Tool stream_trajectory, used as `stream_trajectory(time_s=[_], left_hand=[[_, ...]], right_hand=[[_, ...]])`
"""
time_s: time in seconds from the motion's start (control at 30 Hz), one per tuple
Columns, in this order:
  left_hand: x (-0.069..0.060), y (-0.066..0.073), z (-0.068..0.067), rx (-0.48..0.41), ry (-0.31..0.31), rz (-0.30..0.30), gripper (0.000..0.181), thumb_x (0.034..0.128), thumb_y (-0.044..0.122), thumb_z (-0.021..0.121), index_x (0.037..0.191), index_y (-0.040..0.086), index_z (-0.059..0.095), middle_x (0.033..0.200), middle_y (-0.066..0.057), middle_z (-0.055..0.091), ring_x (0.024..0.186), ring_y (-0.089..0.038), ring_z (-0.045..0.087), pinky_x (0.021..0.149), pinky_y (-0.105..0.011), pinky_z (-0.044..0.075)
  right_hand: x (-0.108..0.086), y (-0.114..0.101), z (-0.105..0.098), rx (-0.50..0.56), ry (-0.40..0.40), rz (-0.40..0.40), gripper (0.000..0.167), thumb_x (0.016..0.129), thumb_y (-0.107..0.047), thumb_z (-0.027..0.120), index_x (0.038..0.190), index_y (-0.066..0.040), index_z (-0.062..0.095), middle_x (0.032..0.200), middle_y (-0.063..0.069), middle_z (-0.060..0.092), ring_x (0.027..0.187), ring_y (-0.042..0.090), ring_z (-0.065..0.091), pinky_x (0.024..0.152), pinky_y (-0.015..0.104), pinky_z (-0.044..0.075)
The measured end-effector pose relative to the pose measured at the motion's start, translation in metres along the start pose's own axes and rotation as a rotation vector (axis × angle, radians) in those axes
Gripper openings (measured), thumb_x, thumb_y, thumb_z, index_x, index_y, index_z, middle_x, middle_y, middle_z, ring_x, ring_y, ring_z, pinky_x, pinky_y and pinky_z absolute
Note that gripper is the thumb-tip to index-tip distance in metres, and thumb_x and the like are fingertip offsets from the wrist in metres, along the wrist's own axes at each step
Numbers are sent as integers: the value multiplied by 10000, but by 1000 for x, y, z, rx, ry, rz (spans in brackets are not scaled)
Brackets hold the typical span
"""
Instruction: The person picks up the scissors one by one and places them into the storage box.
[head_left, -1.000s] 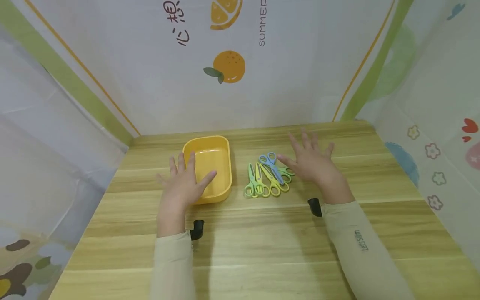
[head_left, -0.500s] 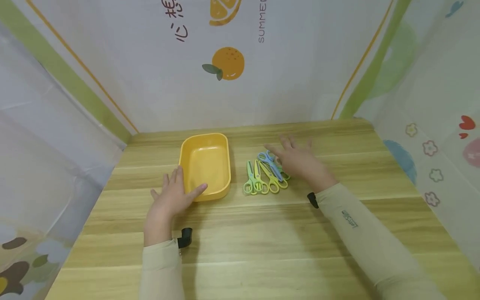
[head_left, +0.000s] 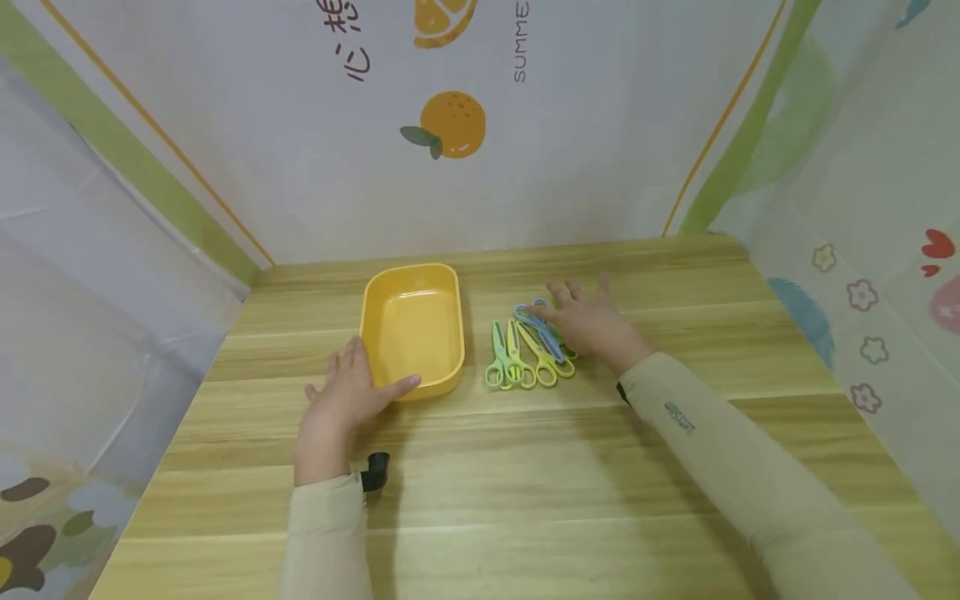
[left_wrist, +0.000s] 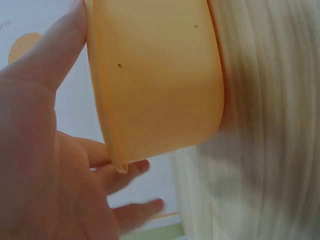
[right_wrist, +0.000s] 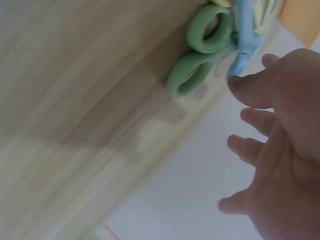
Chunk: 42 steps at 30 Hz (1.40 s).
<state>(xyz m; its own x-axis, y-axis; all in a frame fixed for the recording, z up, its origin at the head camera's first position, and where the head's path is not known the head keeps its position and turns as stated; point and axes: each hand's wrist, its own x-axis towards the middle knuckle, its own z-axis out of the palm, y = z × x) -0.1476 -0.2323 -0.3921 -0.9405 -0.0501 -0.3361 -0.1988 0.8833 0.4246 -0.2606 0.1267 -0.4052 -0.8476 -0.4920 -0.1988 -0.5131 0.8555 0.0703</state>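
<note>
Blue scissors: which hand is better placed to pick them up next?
Likely the right hand: it is closest to the blue scissors, while the left hand is at the yellow bin.

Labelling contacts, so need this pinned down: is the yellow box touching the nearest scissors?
Apart. The head view shows it: a strip of tabletop lies between the yellow box and the nearest scissors.

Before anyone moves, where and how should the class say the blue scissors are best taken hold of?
I'd probably pinch the blue scissors by their finger loops, coming from above and the right. They lie over a green pair, leaving the top reachable, and the loops sit at the far end, close to the right hand.
</note>
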Motion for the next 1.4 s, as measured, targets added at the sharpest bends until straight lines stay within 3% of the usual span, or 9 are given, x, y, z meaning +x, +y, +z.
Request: stream_trajectory(time_s=[0.2,0.37,0.5,0.67,0.8,0.87,1.1,1.27,1.4], left_hand=[[0,1,0,-62,29,-8,1361,866,825,655,1704,31,-66,1793,-230,71,1622,-559,73,1142,-904,117],[2,2,3,-74,32,-18,1374,862,818,668,1702,31,-82,1796,-224,55,1629,-536,106,1149,-897,119],[4,1,5,-64,34,-23,1374,867,822,656,1698,21,-89,1794,-228,60,1634,-517,124,1161,-883,139],[4,-2,6,-45,36,-27,1356,882,816,644,1696,8,-78,1791,-235,74,1630,-518,144,1164,-875,166],[1,-1,5,-65,53,-2,1325,888,786,668,1704,27,-47,1786,-233,121,1618,-523,193,1158,-873,188],[1,0,4,-72,63,13,1309,893,770,676,1707,34,-38,1785,-230,135,1613,-523,214,1157,-871,200],[2,2,3,-72,72,49,1304,910,755,666,1699,14,-61,1781,-248,127,1609,-511,241,1166,-831,273],[2,0,3,-58,61,33,1328,911,777,645,1689,-11,-88,1780,-264,95,1613,-510,226,1189,-797,285],[1,0,5,-57,42,22,1353,904,803,629,1683,-20,-110,1780,-271,44,1624,-516,180,1204,-795,254]], right_hand=[[7,0,4,-16,3,-18,699,1076,11,483,1654,-371,387,1770,192,224,1632,471,222,1164,881,-37],[10,5,9,-26,1,-3,521,1106,-188,559,1619,-236,477,1766,193,232,1635,447,233,1181,866,-57],[9,10,11,-34,22,0,467,1090,-373,610,1476,-112,619,1756,197,260,1631,430,256,1179,873,-41],[3,14,15,42,31,-16,491,1038,-511,659,1300,-100,716,1742,193,306,1620,434,277,1176,880,-32],[-1,24,18,146,36,-25,447,1001,-517,715,1225,-130,721,1727,185,341,1600,437,313,1172,888,5],[-1,31,19,193,34,-28,474,996,-502,729,1281,-126,686,1728,194,333,1598,445,312,1165,894,9],[-5,45,17,295,-32,-51,821,1004,-503,716,1661,-149,375,1770,234,163,1606,547,187,1141,912,5],[-7,47,18,364,-82,-76,793,1035,-480,675,1682,-168,340,1783,233,89,1618,558,101,1133,915,-15],[-9,49,21,358,-104,-87,764,1059,-455,642,1682,-138,333,1784,233,82,1630,532,81,1143,909,8]])
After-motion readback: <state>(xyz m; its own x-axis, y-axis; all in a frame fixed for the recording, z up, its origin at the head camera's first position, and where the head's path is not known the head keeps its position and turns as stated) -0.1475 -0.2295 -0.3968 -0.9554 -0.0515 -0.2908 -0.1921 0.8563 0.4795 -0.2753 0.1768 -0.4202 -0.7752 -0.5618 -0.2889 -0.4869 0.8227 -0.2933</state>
